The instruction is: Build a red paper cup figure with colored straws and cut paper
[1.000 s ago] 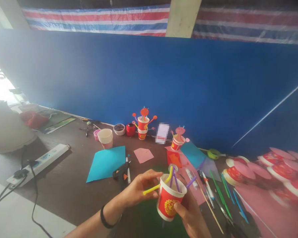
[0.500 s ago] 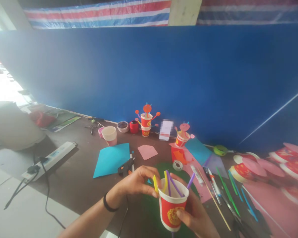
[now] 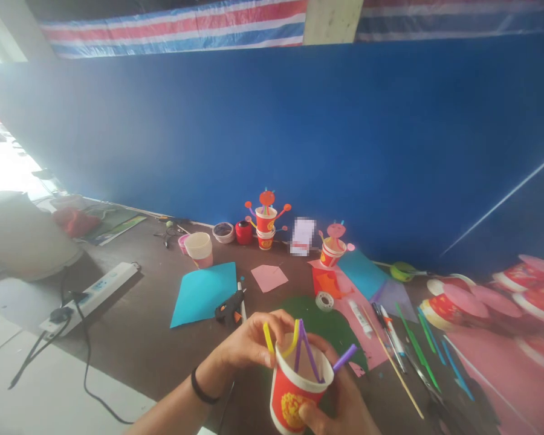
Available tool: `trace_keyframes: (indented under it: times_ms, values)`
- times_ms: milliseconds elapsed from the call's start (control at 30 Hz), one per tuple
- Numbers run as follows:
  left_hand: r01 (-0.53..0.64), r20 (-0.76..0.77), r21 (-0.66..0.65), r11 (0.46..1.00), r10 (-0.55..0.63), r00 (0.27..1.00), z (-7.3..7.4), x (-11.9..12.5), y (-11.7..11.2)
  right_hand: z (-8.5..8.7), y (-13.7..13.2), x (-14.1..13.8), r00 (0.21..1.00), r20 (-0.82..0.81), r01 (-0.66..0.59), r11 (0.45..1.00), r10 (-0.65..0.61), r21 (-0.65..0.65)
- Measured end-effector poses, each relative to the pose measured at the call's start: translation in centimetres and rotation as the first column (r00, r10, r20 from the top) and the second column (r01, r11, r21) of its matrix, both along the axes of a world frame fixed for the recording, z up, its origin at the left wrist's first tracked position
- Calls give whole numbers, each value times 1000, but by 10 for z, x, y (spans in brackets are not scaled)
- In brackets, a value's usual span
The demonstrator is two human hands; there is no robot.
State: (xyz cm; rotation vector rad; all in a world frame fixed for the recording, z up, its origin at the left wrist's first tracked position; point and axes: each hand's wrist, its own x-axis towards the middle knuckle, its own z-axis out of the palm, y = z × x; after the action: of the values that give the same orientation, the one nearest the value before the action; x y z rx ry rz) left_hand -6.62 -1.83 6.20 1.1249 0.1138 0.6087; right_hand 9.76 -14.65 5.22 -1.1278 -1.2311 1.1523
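A red and white paper cup (image 3: 294,386) with a yellow printed design is tilted in front of me. My right hand (image 3: 340,405) wraps round its right side, thumb across the front. My left hand (image 3: 254,341) pinches at the left rim, closed on a yellow straw (image 3: 268,337) whose bent other part stands inside the cup. The exact grip of its fingertips is partly hidden. A purple straw (image 3: 310,356) is bent inside the cup, and a purple end (image 3: 344,357) sticks out through the right side.
A glue gun (image 3: 229,307) lies by blue paper (image 3: 204,293). Finished cup figures (image 3: 266,223) stand near the blue partition (image 3: 272,133). Tape (image 3: 324,301), a glue stick (image 3: 359,318), pens, scissors and straws lie right. A power strip (image 3: 90,297) with cords is left.
Both hands and the cup have shifted left and slightly down, and the cup tilts more. The yellow straw's inner part now curves toward the left wall.
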Motion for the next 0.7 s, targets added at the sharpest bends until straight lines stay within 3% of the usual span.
trace_keyframes:
  times_ms: [133, 267, 367, 467, 567, 700]
  values:
    - [26, -79, 83, 996, -20, 997, 2, -5, 4, 2, -4, 2, 999, -17, -47, 998, 46, -45]
    - [-169, -81, -38, 985, 166, 983, -1, 11, -4, 8, 10, 5, 988, -75, 133, 991, -133, -9]
    - [-149, -114, -56, 987, 141, 983, 0, 24, -14, 11, 20, 10, 977, -34, 210, 977, -209, 43]
    - [-107, -165, 124, 987, 127, 978, 5, 28, -20, 8, 20, 15, 956, 127, 253, 963, -264, 97]
    - [-96, -268, 322, 942, 188, 945, 7, 27, -23, -1, 15, 18, 949, 223, 211, 975, -222, 74]
    - [-73, -319, 469, 880, 246, 915, 6, 30, -25, -12, 11, 17, 936, 293, 186, 981, -196, 61]
